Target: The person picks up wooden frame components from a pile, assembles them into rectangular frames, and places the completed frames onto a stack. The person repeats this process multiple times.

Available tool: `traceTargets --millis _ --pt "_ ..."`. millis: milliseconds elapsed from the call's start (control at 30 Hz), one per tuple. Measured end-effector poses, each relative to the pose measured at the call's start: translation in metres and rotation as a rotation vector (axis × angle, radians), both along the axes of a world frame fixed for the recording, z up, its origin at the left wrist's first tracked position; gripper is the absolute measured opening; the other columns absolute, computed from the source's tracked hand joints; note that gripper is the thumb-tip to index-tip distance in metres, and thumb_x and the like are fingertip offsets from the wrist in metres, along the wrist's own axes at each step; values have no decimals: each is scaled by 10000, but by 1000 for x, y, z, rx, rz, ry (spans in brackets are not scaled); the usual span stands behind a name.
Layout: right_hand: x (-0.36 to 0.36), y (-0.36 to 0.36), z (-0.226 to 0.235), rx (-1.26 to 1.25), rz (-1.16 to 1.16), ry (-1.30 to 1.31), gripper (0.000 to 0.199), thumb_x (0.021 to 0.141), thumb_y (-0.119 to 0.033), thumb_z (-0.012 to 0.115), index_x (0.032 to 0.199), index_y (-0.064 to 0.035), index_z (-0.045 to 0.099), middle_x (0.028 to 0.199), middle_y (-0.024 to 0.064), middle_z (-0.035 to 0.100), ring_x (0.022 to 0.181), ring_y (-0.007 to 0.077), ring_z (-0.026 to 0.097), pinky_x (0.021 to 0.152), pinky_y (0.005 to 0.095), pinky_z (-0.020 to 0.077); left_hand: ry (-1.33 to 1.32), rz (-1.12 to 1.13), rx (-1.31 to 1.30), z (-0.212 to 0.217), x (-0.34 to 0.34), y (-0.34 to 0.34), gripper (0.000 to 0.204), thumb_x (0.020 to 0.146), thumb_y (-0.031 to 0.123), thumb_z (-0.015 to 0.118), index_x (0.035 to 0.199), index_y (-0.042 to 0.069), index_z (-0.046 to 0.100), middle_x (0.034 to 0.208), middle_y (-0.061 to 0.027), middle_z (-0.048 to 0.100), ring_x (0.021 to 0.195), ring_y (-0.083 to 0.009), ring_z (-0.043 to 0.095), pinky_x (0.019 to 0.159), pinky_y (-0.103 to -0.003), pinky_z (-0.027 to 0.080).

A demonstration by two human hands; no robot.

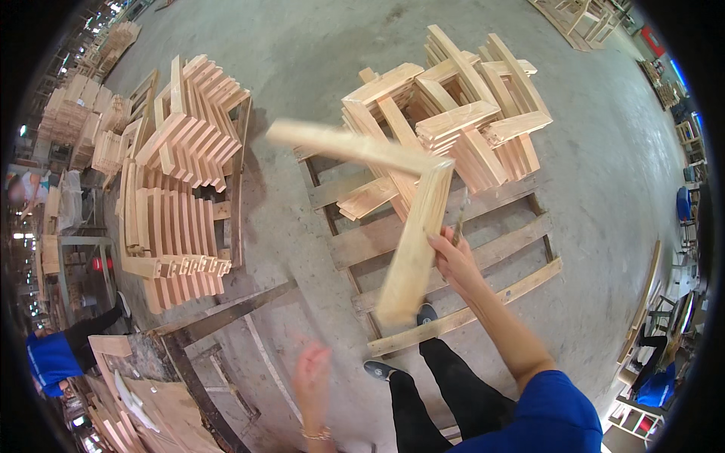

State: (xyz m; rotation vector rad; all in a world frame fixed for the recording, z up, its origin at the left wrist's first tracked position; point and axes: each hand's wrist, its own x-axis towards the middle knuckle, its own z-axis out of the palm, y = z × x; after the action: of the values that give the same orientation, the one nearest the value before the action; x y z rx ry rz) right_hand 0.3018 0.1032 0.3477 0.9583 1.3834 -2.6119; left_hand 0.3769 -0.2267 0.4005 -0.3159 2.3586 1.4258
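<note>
An L-shaped wooden frame piece (419, 241), two pale boards joined at a mitred corner, hangs in front of me, blurred by motion at its ends. My right hand (455, 263) is closed on the edge of its nearer board. A thin, dark, stick-like tool with a pale tip (459, 217) sticks up from the same hand; its kind is not clear. Lower down, my left hand (311, 374) is apart from the piece and smeared by motion, with no object visible in it.
Beyond the piece, similar angled frames (461, 113) are stacked on a slatted wooden pallet (453, 328) at my feet. More frames (185, 151) stand piled at the left. A dark-edged workbench (181, 377) is at the lower left, with a person in blue (57, 362) beyond it.
</note>
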Motion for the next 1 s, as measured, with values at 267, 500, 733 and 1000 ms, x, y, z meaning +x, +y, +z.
traceTargets --millis 267,500,733,1000 --pt "-136 13 -91 -4 -441 112 259 828 -160 677 919 -99 442 548 -78 361 362 28 274 331 211 201 -335 -80 -60 -57 113 -7 318 885 110 579 1192 32 546 1036 -118 652 966 -167 628 847 -282 485" --pt "-162 -9 -153 -158 -566 68 325 816 -183 706 953 -104 421 613 -47 401 365 37 298 321 213 212 -436 1 -80 -70 137 -20 311 897 114 578 1189 14 540 1016 -108 645 937 -138 611 835 -260 474" --pt "-173 -26 -193 -310 -634 25 257 859 -181 667 843 -172 410 639 -46 394 368 36 289 322 215 197 -459 -31 -24 -77 140 -1 334 879 96 582 1208 53 543 994 -119 657 937 -169 635 843 -282 490" --pt "-175 -36 -190 -427 -634 -29 279 853 -208 678 831 -195 400 661 -53 400 387 38 283 333 211 206 -465 -80 -63 -83 141 2 326 883 92 579 1204 48 542 997 -109 659 931 -165 638 825 -284 497"
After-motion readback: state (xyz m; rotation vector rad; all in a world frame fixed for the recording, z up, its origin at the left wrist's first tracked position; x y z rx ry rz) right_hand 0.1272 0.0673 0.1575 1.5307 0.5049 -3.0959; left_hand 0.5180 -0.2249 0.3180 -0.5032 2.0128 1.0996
